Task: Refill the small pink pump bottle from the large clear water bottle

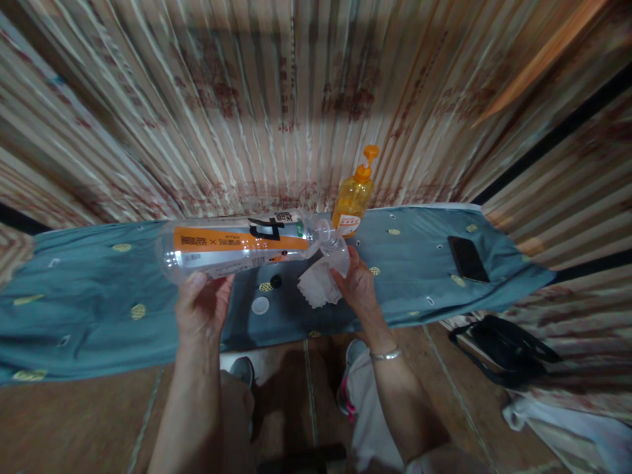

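Supporting large bottle [239, 242] near-level above table [424, 263], left hand [202, 304] gripping underside with fingers. Right hand [359, 283] fingers pinching clear cup [337, 255] at bottle mouth. Uncapping judged done: black cap [276, 282] on table. Bottle and cup not yet parted; flow cannot be told.

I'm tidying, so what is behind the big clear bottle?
Behind the mouth of the clear bottle stands an orange pump bottle, with a curtain beyond. The clear bottle covers part of the blue cloth; anything there cannot be seen.
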The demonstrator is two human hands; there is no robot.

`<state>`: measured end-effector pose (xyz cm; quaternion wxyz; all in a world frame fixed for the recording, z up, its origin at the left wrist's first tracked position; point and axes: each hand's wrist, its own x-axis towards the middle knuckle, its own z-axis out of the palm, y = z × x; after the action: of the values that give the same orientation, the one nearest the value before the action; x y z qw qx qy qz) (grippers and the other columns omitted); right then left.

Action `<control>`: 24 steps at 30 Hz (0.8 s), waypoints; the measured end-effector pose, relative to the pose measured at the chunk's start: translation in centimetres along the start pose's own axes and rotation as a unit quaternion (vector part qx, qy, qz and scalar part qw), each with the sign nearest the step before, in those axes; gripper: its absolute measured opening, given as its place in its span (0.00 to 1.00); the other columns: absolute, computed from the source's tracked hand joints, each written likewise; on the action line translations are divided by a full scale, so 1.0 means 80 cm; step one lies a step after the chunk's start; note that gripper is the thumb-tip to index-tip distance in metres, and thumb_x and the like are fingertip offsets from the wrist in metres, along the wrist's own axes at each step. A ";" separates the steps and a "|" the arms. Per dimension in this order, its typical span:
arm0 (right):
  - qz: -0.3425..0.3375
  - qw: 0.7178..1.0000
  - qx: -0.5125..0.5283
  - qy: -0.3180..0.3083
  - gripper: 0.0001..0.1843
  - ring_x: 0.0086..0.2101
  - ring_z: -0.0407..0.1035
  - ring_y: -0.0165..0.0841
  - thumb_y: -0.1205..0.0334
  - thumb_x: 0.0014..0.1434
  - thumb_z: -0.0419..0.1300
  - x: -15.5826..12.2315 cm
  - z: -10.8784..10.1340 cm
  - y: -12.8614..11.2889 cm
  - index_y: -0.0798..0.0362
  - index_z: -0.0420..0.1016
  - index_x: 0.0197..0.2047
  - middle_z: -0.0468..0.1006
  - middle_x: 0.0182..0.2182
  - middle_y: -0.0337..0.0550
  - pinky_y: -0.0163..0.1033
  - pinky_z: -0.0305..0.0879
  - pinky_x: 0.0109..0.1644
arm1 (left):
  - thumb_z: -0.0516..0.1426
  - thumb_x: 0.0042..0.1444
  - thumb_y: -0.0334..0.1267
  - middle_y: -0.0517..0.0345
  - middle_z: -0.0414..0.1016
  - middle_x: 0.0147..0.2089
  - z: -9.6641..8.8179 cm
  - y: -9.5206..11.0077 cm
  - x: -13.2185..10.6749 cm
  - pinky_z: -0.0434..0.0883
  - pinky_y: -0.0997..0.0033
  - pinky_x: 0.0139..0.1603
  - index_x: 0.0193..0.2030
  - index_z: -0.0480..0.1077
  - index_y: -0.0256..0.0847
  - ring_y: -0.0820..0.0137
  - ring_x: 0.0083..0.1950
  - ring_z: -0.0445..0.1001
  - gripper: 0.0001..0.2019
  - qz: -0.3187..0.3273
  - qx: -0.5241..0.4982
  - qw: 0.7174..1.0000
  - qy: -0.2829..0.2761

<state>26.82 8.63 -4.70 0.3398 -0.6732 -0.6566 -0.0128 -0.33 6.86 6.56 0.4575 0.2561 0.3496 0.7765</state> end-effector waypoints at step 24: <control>0.010 1.000 0.007 -0.004 0.32 0.54 0.80 0.50 0.58 0.66 0.64 0.000 0.003 0.002 0.63 0.65 0.69 0.83 0.55 0.67 0.52 0.78 0.60 | 0.75 0.32 0.43 0.59 0.86 0.46 -0.006 -0.003 0.004 0.84 0.61 0.49 0.42 0.78 0.51 0.53 0.56 0.83 0.26 0.007 0.013 1.000 -0.026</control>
<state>26.86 8.77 -4.97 0.3420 -0.6771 -0.6516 -0.0022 -0.71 7.05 6.11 0.4578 0.2849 0.3458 0.7679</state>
